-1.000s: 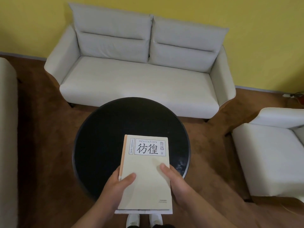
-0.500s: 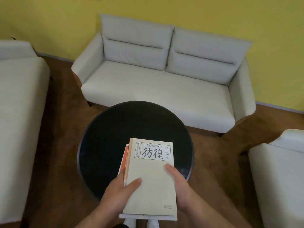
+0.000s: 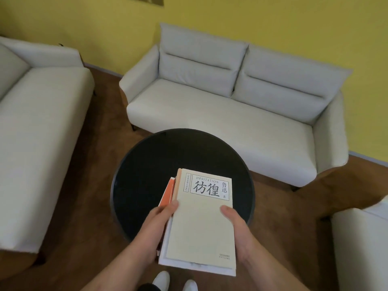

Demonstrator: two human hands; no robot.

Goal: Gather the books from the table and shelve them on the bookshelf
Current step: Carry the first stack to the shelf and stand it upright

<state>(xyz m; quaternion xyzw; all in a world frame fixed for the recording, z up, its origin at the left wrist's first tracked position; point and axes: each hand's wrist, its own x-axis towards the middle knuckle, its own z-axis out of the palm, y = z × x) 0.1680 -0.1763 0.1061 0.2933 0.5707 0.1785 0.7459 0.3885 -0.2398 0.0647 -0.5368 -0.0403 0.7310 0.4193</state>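
A stack of books [image 3: 201, 223] is held over the near edge of the round black table [image 3: 147, 164]. The top book is cream with a "HESITATION" title box; an orange-covered book [image 3: 168, 194] peeks out beneath it on the left. My left hand [image 3: 155, 227] grips the stack's left edge, thumb on the top cover. My right hand [image 3: 237, 232] grips the right edge, thumb on the cover too. No bookshelf is in view.
A pale two-seat sofa [image 3: 231, 114] stands behind the table against the yellow wall. Another pale sofa [image 3: 35, 122] is at the left and an armchair [image 3: 363, 244] at the right. Brown carpet [image 3: 79, 206] surrounds the table. White shoes [image 3: 161, 280] show below.
The view has swung left, bringing the left sofa into sight. The stack has lifted slightly toward me, and the orange book underneath now shows more on the left side.
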